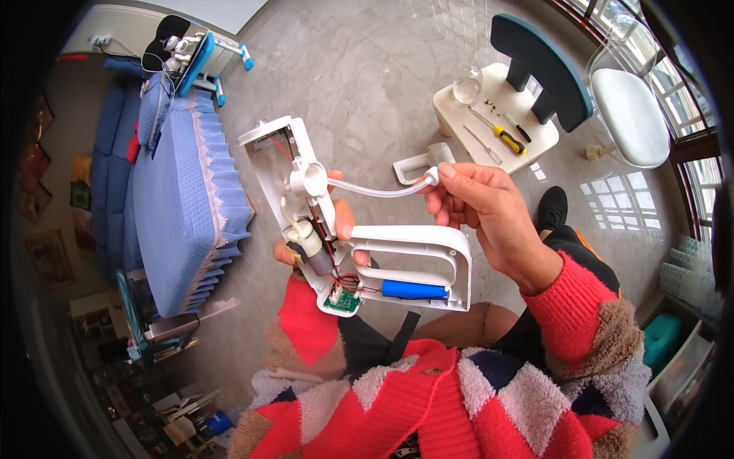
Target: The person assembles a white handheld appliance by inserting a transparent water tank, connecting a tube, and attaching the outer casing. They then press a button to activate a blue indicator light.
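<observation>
At the centre of the frame the left hand [336, 237] grips an opened white plastic device [359, 245], its fingers wrapped around the housing; a blue battery [414, 289], red wires and a small green circuit board [342, 300] show inside. Just right of centre, the right hand [478, 205] pinches the end of a clear tube [378, 190] running from the device. Farther off, upper right, a low white table [535, 141] carries a yellow screwdriver [503, 136] and a glass [467, 86]. A blue bed [176, 199] fills the left.

Left hand [336, 233] mostly hidden behind the opened white device [306, 206]; dark clutter at lower left too blurred to identify.
</observation>
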Motion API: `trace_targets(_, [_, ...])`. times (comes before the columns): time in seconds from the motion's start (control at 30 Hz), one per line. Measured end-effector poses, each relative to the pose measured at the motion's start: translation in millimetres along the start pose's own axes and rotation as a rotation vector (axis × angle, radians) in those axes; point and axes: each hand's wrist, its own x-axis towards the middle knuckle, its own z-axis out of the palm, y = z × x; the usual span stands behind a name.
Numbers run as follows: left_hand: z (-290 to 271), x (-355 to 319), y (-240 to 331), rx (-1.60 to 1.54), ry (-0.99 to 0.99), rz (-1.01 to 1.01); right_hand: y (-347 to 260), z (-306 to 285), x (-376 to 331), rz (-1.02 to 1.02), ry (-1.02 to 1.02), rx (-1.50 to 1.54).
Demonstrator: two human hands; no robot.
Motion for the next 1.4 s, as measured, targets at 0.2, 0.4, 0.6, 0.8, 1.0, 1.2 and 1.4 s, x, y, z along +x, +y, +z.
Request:
trace_targets(0.2, [-0.3, -1.1, 0.7, 0.007, -0.004, 0.007, -0.1, 1.4, -1.0, -0.032, -0.01, -0.043])
trace_targets(0.4, [-6.4, 5.7, 5.3, -0.081, -0.159, -0.044, -6.2, 7.8, -8.6, -0.228, -0.053, -0.195])
trace_targets(0.6, [-10.0, 8.8, 2.2, -0.13, -0.24, -0.083, -10.5, 8.2, -12.8, -0.302, -0.144, -0.292])
trace_targets(0.8, [-6.3, 7.3, -3.4, -0.18, -0.199, -0.073, -14.5, 6.4, -15.5, -0.308, -0.232, -0.283])
trace_targets(1.0, [0.6, 9.5, -4.3, 0.003, 0.044, 0.072, -0.4, 12.4, -8.6, -0.341, -0.204, -0.413])
trace_targets(1.2, [-2.4, 19.8, -1.4, 0.045, 0.176, 0.101, 3.1, 13.0, -8.1, -0.226, -0.104, -0.259])
trace_targets(1.4, [-8.4, 17.7, 0.9, 0.162, 0.485, -0.007, -2.3, 11.7, -14.3, -0.292, 0.008, -0.435])
